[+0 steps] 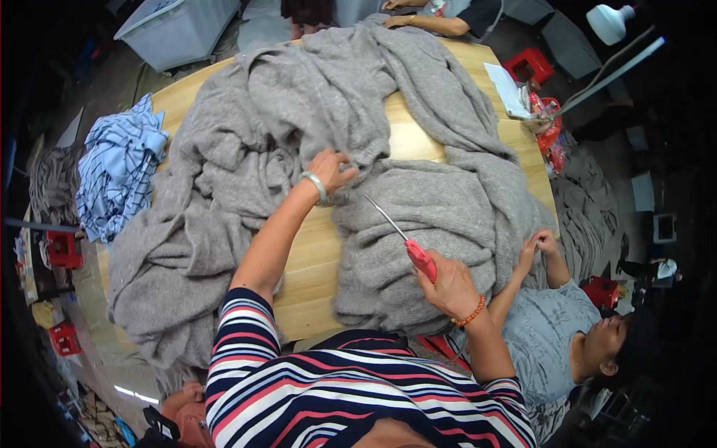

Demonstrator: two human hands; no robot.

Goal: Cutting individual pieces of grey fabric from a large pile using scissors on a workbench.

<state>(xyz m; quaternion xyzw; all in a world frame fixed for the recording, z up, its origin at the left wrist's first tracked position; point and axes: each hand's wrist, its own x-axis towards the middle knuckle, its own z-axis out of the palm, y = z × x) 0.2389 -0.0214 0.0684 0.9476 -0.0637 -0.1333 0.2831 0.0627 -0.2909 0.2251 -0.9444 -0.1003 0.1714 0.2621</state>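
A broad heap of grey knitted fabric (216,179) spreads over the wooden table. Stretched toward the middle of the table, my left hand (331,173) is closed on the edge of the heap's central fold (321,104); its fingertips are partly hidden in the cloth. My right hand (447,287) grips a red-handled tool (420,257) with a long, thin, pointed metal end. That tip points up and left, over a folded stack of the same grey fabric (418,216), toward my left hand. Whether the tip touches the cloth I cannot tell.
Bare wood of the table (310,261) shows between the piles. Blue striped cloth (123,164) lies at the left edge. At the right, a person (556,336) has both hands by the grey cloth; another person's arm (429,22) reaches in at the far side. A lamp (609,24) overhangs the far right.
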